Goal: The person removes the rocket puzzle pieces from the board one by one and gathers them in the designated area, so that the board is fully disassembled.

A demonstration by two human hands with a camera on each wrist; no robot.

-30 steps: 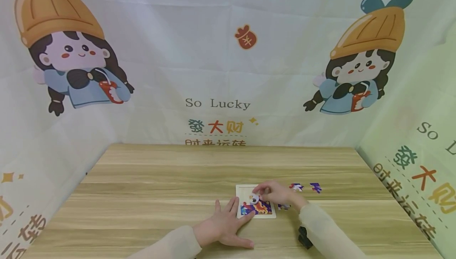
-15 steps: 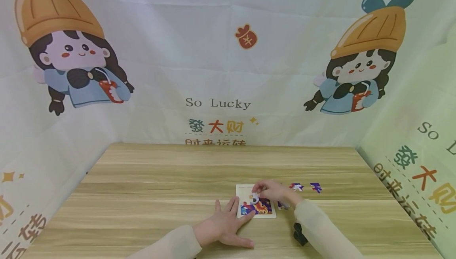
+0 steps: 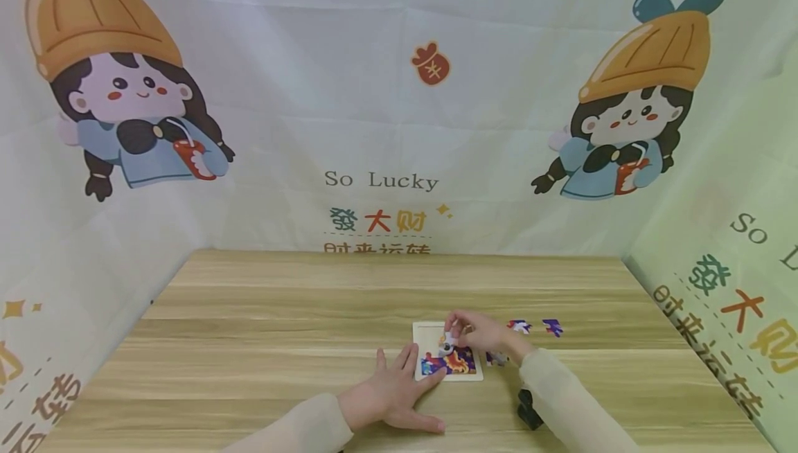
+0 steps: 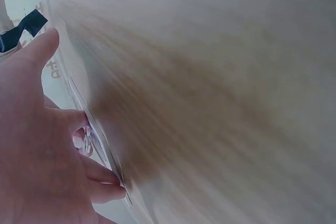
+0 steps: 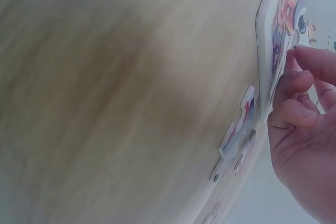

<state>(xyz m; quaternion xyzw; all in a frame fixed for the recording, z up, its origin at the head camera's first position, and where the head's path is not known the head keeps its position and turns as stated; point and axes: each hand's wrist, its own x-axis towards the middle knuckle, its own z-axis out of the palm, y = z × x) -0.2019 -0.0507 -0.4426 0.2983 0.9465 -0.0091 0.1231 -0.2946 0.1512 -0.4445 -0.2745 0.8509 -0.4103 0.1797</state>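
A small jigsaw tray (image 3: pixel 425 334) with a pale frame lies on the wooden table, its lower part filled with purple and orange picture pieces. My left hand (image 3: pixel 399 391) rests spread beside it, fingers straight, tips on the tray's left and near edges. In the left wrist view the fingertips touch the rim of the tray (image 4: pixel 107 153). Over the middle of the tray, my right hand (image 3: pixel 479 332) pinches a white jigsaw piece with a dark eye (image 3: pixel 446 348) between thumb and fingers. That jigsaw piece (image 5: pixel 301 22) stands tilted above the tray in the right wrist view.
Right of the tray lie loose jigsaw pieces: one purple and white (image 3: pixel 519 327), one purple (image 3: pixel 552 327) and another (image 3: pixel 497 358) partly under the right wrist. A black device (image 3: pixel 528 411) shows below the right sleeve. Printed cloth (image 3: pixel 374 93) hangs behind the table (image 3: pixel 280 300).
My right hand has shifted slightly right and away from me, and the jigsaw piece in it has turned and tilted up. The left hand stays where it was.
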